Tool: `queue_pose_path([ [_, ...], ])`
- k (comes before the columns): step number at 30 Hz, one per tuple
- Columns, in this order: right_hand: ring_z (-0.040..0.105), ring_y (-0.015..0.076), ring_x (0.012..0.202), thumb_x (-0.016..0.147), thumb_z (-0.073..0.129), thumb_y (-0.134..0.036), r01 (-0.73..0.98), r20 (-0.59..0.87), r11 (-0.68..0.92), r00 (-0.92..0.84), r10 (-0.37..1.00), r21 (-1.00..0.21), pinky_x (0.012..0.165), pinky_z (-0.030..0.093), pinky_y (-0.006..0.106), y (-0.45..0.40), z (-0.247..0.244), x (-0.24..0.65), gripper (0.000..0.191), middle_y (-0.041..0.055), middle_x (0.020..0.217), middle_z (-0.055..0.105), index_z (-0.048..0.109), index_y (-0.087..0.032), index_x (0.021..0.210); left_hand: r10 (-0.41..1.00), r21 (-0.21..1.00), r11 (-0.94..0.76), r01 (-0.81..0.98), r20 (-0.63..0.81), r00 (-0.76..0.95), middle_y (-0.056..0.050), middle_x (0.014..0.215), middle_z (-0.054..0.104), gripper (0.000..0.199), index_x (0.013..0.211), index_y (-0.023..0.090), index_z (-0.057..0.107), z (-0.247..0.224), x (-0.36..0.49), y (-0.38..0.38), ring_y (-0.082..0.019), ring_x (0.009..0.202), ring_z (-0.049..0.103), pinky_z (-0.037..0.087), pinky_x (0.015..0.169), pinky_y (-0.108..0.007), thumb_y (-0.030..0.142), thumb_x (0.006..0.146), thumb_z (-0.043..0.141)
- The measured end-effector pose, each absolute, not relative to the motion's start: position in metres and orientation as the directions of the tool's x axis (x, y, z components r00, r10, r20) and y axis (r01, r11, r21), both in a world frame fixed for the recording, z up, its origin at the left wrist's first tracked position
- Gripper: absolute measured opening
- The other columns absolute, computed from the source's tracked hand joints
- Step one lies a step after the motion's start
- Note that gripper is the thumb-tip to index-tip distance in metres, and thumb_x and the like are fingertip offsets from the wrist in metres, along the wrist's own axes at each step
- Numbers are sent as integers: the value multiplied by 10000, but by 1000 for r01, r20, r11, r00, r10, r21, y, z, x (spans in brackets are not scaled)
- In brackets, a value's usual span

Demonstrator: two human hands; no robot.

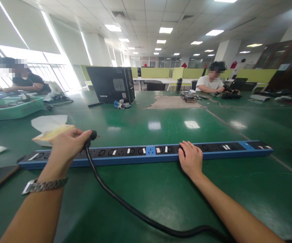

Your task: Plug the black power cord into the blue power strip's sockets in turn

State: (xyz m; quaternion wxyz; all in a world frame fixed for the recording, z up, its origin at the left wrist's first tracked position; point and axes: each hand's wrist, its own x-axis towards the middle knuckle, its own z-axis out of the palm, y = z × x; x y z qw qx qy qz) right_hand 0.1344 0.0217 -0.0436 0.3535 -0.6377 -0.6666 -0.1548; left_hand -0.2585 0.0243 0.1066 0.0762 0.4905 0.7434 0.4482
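Observation:
A long blue and black power strip (125, 158) lies across the green table in front of me, with rows of sockets and several small white stickers. My left hand (71, 143), with a metal watch on its wrist, grips a black power plug (93, 135) above the strip's left part. From that plug a thick black cable (125, 204) hangs down and curves towards the lower right, passing under my right forearm. My right hand (191, 158) rests on top of the strip right of its middle, fingers laid over the far edge.
Behind my left hand lies crumpled white and yellow paper (53, 130). A green basket (16, 109) stands at the left. A black computer case (110, 84) and blue-grey gloves (122, 104) are farther back. Two people sit across the table, one (212, 81) handling a black device.

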Motion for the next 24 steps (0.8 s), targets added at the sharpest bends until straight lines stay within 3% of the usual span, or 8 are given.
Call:
queue_pose_path([
  [2,528,234,1224,939,418,-306,961,668,135,65,742,-243,1013,291,392,22,-44,135,353,78,1252,660,684,-173,1129,856,533,233,814,285,-432,35,459,501,343,598,190,561,99,-265,18,-174,554,505,356,564,-268,487,740,660],
  [4,528,235,1224,938,415,-305,962,668,131,66,741,-240,1011,292,393,22,-44,135,355,80,1251,661,685,-174,1127,894,429,242,870,251,-372,19,519,553,337,636,202,569,91,-264,14,-199,618,542,359,586,-276,519,743,612],
  [11,530,238,1219,941,402,-300,967,676,130,54,735,-219,1006,292,389,21,-45,135,360,81,1241,665,684,-174,1127,979,348,60,935,163,-123,5,600,591,334,676,222,519,71,-218,18,-195,632,573,358,576,-263,549,739,509],
  [17,533,237,1221,946,406,-299,962,687,152,47,725,-226,1010,299,392,22,-45,135,356,88,1239,665,683,-167,1126,989,206,59,977,119,-85,-28,638,608,252,699,229,527,65,-196,36,-215,638,575,327,544,-272,473,748,486],
  [21,536,239,1219,944,418,-288,962,679,146,50,733,-229,1006,308,394,22,-44,135,345,86,1237,667,686,-170,1125,997,190,36,981,65,-49,-52,730,661,306,897,230,590,65,-199,46,-249,705,623,386,585,-287,478,741,500],
  [24,537,237,1219,943,430,-284,963,673,138,55,738,-231,1010,310,395,21,-43,134,338,83,1243,664,687,-169,1131,1000,181,11,983,10,-13,-63,768,676,292,846,235,599,64,-200,52,-261,749,637,407,599,-297,486,755,480],
])
